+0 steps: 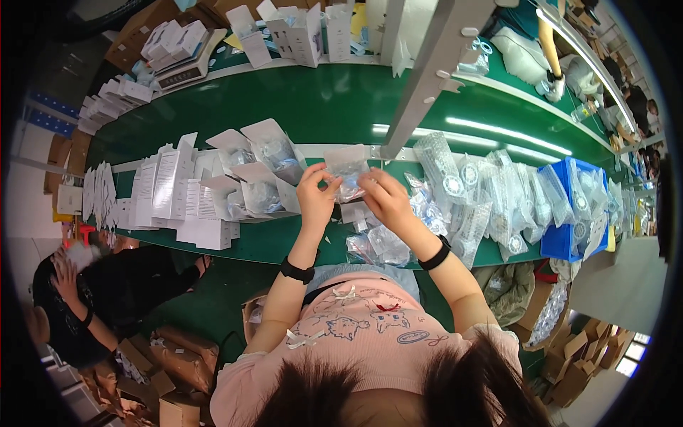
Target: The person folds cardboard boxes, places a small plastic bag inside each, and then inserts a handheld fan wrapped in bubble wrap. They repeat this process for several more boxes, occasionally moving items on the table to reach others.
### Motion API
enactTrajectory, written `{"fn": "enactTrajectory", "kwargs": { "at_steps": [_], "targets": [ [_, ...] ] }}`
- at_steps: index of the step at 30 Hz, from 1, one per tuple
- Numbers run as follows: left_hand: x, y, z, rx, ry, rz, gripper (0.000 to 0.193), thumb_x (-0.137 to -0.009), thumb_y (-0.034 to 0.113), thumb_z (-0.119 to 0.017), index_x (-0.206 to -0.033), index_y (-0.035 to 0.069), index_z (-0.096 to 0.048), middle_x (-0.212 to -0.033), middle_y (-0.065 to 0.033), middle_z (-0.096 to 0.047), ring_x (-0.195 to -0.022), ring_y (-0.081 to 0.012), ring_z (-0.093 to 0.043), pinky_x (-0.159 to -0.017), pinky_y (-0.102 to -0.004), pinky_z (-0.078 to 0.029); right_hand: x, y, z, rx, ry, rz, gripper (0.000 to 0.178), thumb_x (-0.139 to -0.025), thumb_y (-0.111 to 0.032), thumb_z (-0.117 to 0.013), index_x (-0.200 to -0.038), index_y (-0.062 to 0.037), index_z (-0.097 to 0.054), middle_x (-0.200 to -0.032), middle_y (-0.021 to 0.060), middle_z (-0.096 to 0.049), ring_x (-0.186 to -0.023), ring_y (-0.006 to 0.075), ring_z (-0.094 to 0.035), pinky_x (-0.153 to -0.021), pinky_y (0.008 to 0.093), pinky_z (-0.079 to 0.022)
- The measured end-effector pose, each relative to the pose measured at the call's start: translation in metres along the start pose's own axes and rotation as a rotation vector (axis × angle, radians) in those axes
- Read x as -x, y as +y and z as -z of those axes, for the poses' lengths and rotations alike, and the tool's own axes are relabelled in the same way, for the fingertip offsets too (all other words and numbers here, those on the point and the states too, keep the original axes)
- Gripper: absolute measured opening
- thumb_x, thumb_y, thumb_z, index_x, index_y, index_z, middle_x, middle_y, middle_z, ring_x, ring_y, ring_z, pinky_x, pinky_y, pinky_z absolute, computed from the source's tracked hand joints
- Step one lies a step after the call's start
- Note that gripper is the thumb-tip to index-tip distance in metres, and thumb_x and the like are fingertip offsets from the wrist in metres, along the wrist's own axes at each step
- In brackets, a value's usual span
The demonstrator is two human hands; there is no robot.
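- Far out at nine o'clock from my hands, closed cartons are packed close together, perhaps to save bench space; they overlap too much to count.
- Nearer, at nine o'clock, four open boxes stand grouped with flaps up, likely to keep their bagged contents accessible.
- My left hand grasps the left side of one white box, seemingly to steady it.
- That box is at the clock's centre, at the bench's middle, its flap up toward twelve; one clear bag shows at its mouth.
- My right hand bends over the bag, fingers seemingly pinching it; I cannot tell how firmly.
- Toward five o'clock, loose bags lie within easy reach, overlapping, uncountable.
- At three, many bubble packs heap up beside one blue bin, which presumably contains the others.
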State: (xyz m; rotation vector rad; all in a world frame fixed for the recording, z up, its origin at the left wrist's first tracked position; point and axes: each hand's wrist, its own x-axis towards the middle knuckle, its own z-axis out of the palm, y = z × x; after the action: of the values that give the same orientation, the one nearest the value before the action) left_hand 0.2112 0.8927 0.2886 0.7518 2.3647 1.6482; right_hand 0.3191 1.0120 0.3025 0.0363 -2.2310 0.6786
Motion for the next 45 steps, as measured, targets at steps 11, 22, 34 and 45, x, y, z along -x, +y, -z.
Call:
{"fn": "enactTrajectory", "kwargs": {
  "at_steps": [11,22,34,45],
  "targets": [
    [0.020,-0.024,0.001,0.014,0.066,-0.136,0.019,-0.063,0.008,-0.070,-0.067,0.000,-0.053,-0.094,-0.0144,-0.057,-0.082,-0.0267,-0.058,-0.066,-0.0305,-0.046,0.003,-0.015,0.012,0.009,-0.326,0.012,0.023,-0.062,-0.007,-0.063,-0.085,-0.0066,-0.058,-0.091,0.0093,-0.053,-0.083,0.0267,-0.053,-0.069,0.0341,-0.045],
    [0.012,-0.025,-0.003,0.125,0.042,-0.031,0.016,-0.071,0.007,-0.064,-0.074,0.000,-0.050,-0.097,-0.0124,-0.055,-0.086,-0.0210,-0.056,-0.060,-0.0250,-0.047,-0.002,-0.024,0.003,0.246,-0.555,0.034,0.031,-0.064,-0.023,-0.067,-0.091,-0.0104,-0.060,-0.102,0.0093,-0.048,-0.101,0.0272,-0.043,-0.092,0.0462,-0.030],
    [0.036,0.000,0.003,0.241,-0.018,-0.091,0.014,-0.073,0.003,-0.060,-0.080,-0.001,-0.048,-0.099,-0.0143,-0.055,-0.085,-0.0264,-0.056,-0.071,-0.0290,-0.043,0.092,0.053,-0.037,-0.501,-0.448,-0.518,0.098,-0.049,-0.020,-0.078,-0.129,-0.0070,-0.022,-0.124,0.0159,-0.034,-0.119,0.0281,-0.030,-0.100,0.0407,-0.023],
    [0.095,-0.078,0.088,0.081,0.434,0.093,0.035,-0.068,-0.003,-0.059,-0.098,0.002,-0.042,-0.095,-0.0120,-0.044,-0.082,-0.0213,-0.048,-0.071,-0.0294,-0.041,0.021,0.096,-0.090,-1.004,-0.219,-0.876,0.094,-0.054,-0.006,-0.066,-0.132,-0.0060,-0.014,-0.128,0.0085,-0.029,-0.120,0.0201,-0.028,-0.099,0.0311,-0.023]
  ]
}}
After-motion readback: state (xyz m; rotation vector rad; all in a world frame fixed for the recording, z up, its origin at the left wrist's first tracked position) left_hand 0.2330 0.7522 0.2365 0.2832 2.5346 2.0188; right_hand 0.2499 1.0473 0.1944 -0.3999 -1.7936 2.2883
